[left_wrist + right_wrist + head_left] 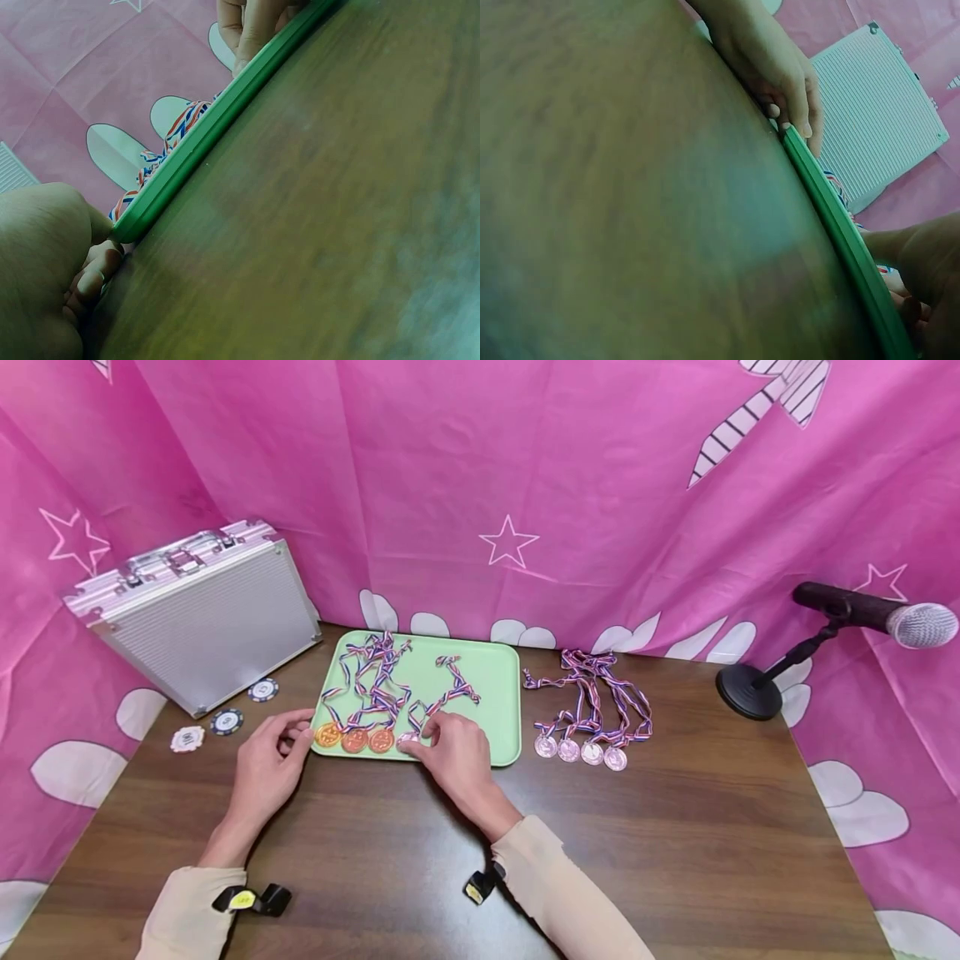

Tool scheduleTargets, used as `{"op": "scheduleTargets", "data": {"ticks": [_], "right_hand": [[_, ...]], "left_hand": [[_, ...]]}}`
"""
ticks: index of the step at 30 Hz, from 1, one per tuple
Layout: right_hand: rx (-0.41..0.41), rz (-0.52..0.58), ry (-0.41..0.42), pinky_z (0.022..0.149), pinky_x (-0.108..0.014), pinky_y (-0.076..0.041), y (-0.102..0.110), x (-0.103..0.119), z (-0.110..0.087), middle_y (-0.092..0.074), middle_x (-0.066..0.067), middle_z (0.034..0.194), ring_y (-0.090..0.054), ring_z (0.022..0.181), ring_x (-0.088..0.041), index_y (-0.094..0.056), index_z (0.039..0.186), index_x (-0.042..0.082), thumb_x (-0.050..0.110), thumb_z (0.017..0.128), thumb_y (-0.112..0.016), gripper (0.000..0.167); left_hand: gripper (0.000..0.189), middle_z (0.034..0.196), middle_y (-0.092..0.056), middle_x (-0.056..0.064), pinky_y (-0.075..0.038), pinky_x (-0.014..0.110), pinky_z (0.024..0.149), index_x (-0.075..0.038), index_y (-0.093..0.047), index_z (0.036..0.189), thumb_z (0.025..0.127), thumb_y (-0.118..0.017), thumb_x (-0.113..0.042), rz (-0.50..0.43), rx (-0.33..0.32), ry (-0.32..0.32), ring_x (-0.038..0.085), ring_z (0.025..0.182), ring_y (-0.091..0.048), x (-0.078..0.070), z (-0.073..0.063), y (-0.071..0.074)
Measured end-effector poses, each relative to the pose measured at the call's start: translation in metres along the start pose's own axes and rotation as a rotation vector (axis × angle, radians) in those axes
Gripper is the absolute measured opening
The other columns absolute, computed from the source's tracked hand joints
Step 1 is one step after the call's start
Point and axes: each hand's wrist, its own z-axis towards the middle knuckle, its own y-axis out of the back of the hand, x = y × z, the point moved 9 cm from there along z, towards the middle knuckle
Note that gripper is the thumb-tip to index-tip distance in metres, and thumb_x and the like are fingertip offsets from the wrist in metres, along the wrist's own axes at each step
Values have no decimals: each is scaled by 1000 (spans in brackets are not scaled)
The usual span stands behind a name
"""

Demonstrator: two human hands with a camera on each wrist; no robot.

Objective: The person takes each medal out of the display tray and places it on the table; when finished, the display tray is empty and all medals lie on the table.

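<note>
A light green tray lies on the table. My left hand grips its left front corner, thumb at the rim and fingers curled; the left wrist view shows this hand close up. Along the tray's front edge lie a gold medal and two bronze-coloured medals, their striped ribbons tangled behind them. To the right of these, my right hand pinches a silver medal, partly hidden by the fingers. Its ribbon trails backward over the tray.
Several silver medals with bunched ribbons lie in a row right of the tray. A silver case stands at the back left, with poker chips before it. A microphone on a stand is at the right. Pink cloth hangs behind.
</note>
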Motion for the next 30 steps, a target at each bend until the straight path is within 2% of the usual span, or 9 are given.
{"op": "scheduleTargets", "data": {"ticks": [8, 16, 19, 22, 28, 30], "right_hand": [[48, 95, -58, 60, -30, -47, 9, -14, 1, -62, 12, 65, -55, 61, -4, -84, 92, 16, 34, 84, -100, 25], [132, 178, -20, 65, -32, -49, 17, -28, 2, -60, 10, 62, -53, 60, -5, -86, 98, 12, 15, 88, -94, 13], [141, 202, -31, 63, -28, -46, 11, -38, 3, -58, 12, 61, -53, 59, -4, -86, 97, 13, 20, 89, -93, 13], [123, 170, -46, 60, -27, -44, 4, -45, 3, -57, 13, 62, -53, 59, -4, -84, 95, 16, 31, 87, -95, 20], [128, 80, -127, 64, -33, -46, 13, -35, 0, -58, 7, 72, -54, 67, -12, -80, 90, 17, 37, 77, -103, 33], [134, 57, -149, 67, -33, -47, 9, -38, 0, -59, 8, 78, -56, 72, -11, -78, 89, 20, 38, 77, -103, 33]], "left_hand": [[30, 111, -71, 14, -41, 10, 74, -2, -74, 136, 110, -68, -13, 0, 3, 6, 3, 91, -54, -2, 1, 0], [29, 110, -71, 13, -41, 10, 74, -2, -75, 136, 109, -68, -12, 5, -2, 9, 3, 90, -54, -1, 0, 1], [29, 110, -71, 13, -41, 10, 74, -3, -75, 136, 109, -68, -12, 8, -4, 10, 2, 90, -54, -1, 0, 2], [29, 110, -71, 14, -41, 10, 75, -2, -75, 135, 109, -69, -12, 7, -6, 6, 2, 91, -54, -1, 0, 2], [28, 110, -71, 14, -41, 9, 75, -2, -75, 135, 109, -69, -11, 4, -6, -1, 1, 91, -54, -1, 0, 1], [28, 110, -71, 14, -41, 9, 75, -2, -75, 135, 109, -69, -11, 1, -8, -3, 1, 91, -54, -2, 0, 1]]}}
